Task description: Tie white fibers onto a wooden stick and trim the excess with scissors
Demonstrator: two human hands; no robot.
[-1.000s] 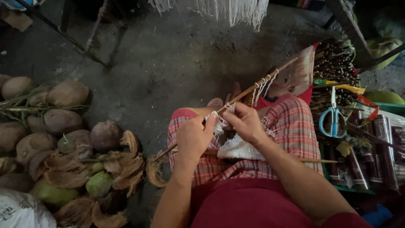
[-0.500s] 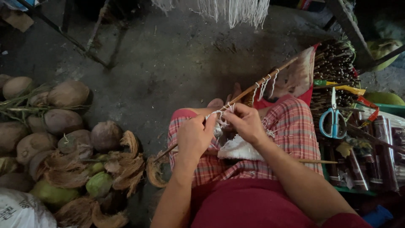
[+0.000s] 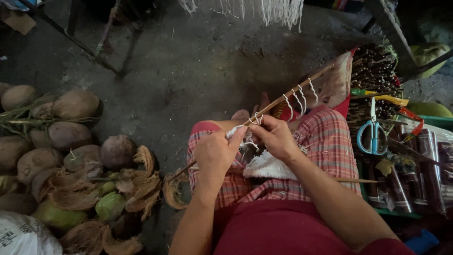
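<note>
**Thin brown stick with white string loops — knotting in hand over the lap**

Thin brown wooden stick (image 3: 264, 111) lies slantwise across the person's lap, low end near the curled coconut husk (image 3: 173, 191) at the left knee, high end up toward the bundle of dark sticks (image 3: 373, 71) at right. White string loops (image 3: 298, 97) are already tied along its upper part.

Change against the earlier frames — very little. Both hands stay at the same spot on the stick; the fingers have closed slightly tighter on the white string at the middle. Judged from that, the current knot is being drawn snug, with the stick's lower length bare of loops.

Grip: left hand (image 3: 214, 153) pinches stick and string end between thumb and forefinger, narrow. Right hand (image 3: 276, 137) is curled over the stick, fingertips pinching the string just beside the left thumb. A white cloth scrap (image 3: 266, 166) lies on the red checked cloth (image 3: 330, 141) beneath them.

Edges and room: blue-handled scissors (image 3: 373, 134) rest on packed goods close to the right forearm — tight on that side. Pile of brown coconuts (image 3: 71, 123) stands well apart to the left. Bare concrete floor (image 3: 188, 71) ahead gives open room past the knees; white fringe (image 3: 264, 7) hangs at the far edge.
</note>
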